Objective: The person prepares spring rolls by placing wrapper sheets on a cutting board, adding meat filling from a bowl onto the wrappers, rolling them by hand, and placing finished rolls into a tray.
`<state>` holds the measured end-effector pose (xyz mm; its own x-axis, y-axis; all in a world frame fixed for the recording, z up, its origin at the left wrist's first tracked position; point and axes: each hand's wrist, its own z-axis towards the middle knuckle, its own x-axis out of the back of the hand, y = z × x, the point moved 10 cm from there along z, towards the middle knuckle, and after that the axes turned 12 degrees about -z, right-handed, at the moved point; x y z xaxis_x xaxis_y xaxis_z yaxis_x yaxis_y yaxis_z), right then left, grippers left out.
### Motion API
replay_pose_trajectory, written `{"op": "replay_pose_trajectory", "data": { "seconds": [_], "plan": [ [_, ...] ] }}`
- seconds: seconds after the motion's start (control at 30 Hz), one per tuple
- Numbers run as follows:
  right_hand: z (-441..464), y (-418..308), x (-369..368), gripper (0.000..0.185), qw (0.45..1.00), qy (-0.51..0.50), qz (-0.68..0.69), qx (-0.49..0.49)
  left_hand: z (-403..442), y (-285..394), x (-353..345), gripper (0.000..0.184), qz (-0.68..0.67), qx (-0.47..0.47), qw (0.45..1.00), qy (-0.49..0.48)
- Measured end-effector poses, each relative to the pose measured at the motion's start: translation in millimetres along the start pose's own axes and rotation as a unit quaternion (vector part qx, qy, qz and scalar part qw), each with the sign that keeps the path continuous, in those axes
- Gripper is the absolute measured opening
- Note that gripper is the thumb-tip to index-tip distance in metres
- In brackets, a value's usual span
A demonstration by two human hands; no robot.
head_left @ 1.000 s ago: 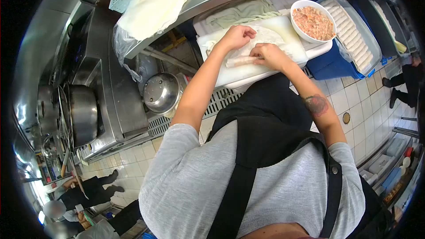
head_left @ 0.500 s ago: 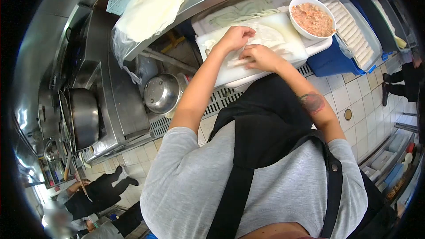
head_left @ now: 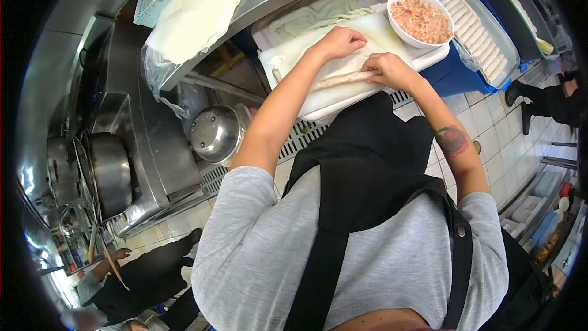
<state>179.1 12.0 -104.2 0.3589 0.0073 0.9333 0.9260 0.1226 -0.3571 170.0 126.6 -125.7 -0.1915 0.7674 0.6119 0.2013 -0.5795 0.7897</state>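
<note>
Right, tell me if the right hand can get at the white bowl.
Probably yes: the right hand is close to the uncovered white bowl, with only flat cutting board seen between them. Its fingers appear to touch the end of the roll, so would leave that first.

Two bare hands can be counted, one left hand [head_left: 344, 43] and one right hand [head_left: 392, 70]. One long roll [head_left: 343, 79] is seen on one cutting board [head_left: 294, 49]. One white bowl [head_left: 404, 35], one stack of wrappers [head_left: 199, 18], one basket [head_left: 146, 13], one cloth [head_left: 324, 15] and one metal bowl [head_left: 215, 133] are shown. Two large pots are made out, one front pot [head_left: 109, 175] and one back pot [head_left: 62, 171]. More than five rolls [head_left: 471, 27] are held in one blue tub [head_left: 447, 76]; their exact number cannot be told.
</note>
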Motion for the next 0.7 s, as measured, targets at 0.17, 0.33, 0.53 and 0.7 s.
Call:
{"op": "replay_pose_trajectory", "data": {
  "seconds": [0.17,0.33,0.53,0.7],
  "plan": [
    [10,-14,2,0.028,0.999,0.004,-0.019,0.027,1,-2,1,0.029,-0.027,0.007,1.0,-0.002],
    [17,-20,-16,0.029,0.999,0.02,0.029,0.011,1,-6,0,0.028,-0.048,0.007,0.999,-0.008],
    [31,-30,-19,0.026,0.999,-0.006,0.034,0.019,7,-19,-5,0.029,-0.11,0.021,0.993,-0.03],
    [35,-30,-28,0.028,0.999,-0.004,0.054,0.004,6,-24,-6,0.029,-0.116,0.027,0.992,-0.031]
  ]
}}
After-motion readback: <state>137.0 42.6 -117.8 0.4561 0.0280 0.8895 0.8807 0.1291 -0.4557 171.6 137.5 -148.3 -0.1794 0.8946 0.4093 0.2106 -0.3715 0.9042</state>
